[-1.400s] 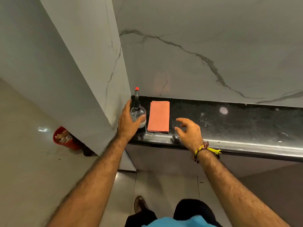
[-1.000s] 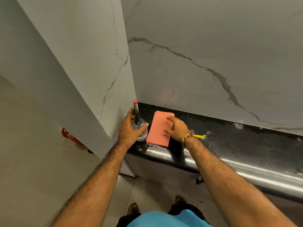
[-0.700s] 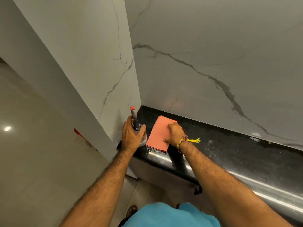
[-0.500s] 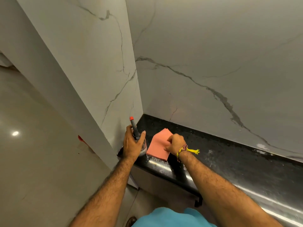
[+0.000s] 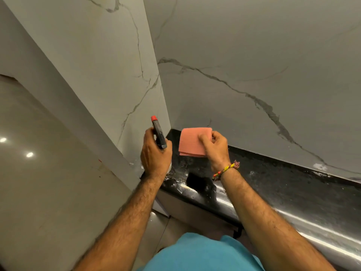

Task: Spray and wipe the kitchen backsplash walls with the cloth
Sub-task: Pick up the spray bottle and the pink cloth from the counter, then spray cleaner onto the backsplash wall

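Note:
My left hand (image 5: 154,157) grips a spray bottle (image 5: 158,133) with a black head and a red nozzle tip, lifted off the counter near the inside corner of the walls; the bottle's body is mostly hidden behind the hand. My right hand (image 5: 214,148) pinches a folded salmon-pink cloth (image 5: 192,141) by its right edge and holds it above the black counter (image 5: 283,182). The grey marble backsplash wall (image 5: 254,65) with dark veins rises behind the counter, and a second marble side wall (image 5: 109,61) meets it at the corner.
The counter's rounded front edge (image 5: 312,225) shines and runs toward the lower right. Wet spots and white smears lie on the counter near the corner. A white patch (image 5: 320,166) sits at the foot of the back wall. Glossy floor tiles (image 5: 39,173) lie to the left.
Both hands have risen off the counter: the left hand lifted the spray bottle and the right hand picked up the cloth that had lain flat. The view tilted up toward the walls.

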